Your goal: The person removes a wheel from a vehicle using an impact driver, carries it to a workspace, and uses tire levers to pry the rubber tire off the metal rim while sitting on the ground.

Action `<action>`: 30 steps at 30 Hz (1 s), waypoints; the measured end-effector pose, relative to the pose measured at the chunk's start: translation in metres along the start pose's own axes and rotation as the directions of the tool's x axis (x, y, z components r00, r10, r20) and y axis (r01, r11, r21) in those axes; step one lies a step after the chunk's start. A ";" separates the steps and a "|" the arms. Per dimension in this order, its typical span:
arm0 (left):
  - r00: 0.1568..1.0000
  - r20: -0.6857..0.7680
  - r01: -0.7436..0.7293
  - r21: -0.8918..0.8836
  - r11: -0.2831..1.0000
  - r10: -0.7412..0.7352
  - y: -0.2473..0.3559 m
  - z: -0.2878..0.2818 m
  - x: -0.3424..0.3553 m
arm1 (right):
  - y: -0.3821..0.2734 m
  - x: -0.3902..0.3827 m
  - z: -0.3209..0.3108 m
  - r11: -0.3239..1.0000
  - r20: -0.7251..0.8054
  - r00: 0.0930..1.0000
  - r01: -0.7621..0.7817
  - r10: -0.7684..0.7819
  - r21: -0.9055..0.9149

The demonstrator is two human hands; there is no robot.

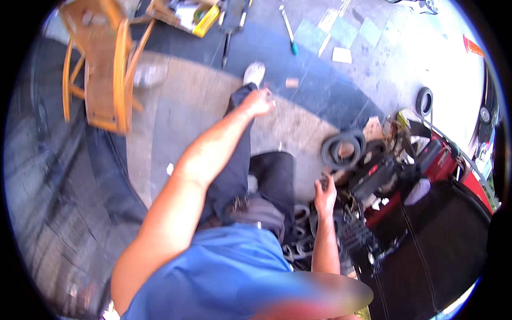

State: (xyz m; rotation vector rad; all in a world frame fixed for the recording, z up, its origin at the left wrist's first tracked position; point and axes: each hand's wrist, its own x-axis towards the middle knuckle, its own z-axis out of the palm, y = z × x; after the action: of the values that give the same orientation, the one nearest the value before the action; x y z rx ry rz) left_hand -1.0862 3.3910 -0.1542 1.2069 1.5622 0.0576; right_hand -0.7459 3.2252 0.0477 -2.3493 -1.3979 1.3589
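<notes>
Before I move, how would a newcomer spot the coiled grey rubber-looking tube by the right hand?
Find the broad black red-edged panel at lower right. Go up-left past the boxy black case to just above the right hand. There lies the coiled grey rubber-looking tube: rounded loops, unlike that case's angular shape.

Chair point(108, 80): well left of the left hand point(260, 101)
Box point(208, 22): ahead and left of the left hand
Tool point(288, 31): on the floor point(320, 90), ahead of both hands
Block point(292, 82): near the left hand, ahead-right
Rings point(327, 152): near the right hand point(325, 193), ahead-right
Tyre point(420, 101): farther ahead, right of both hands
</notes>
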 end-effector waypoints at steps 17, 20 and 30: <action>0.868 -0.122 0.495 0.148 0.856 -0.481 0.031 0.137 0.604 | -0.024 0.465 -0.141 0.783 0.050 0.995 0.094 -0.081 -0.615; 0.863 -0.172 0.504 0.214 0.837 -0.476 0.068 0.122 0.573 | -0.036 0.489 -0.214 0.818 0.147 0.988 0.130 -0.056 -0.561; 0.834 0.082 0.542 0.056 0.838 -0.545 0.434 0.006 0.429 | 0.016 0.571 -0.352 0.989 0.409 0.902 -0.101 0.137 -0.108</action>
State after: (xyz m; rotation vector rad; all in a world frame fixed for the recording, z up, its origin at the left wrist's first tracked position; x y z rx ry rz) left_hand -0.7464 3.8957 -0.1998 0.7322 1.7723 -0.3943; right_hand -0.3736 3.7596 -0.1158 -2.3204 -1.4478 1.9666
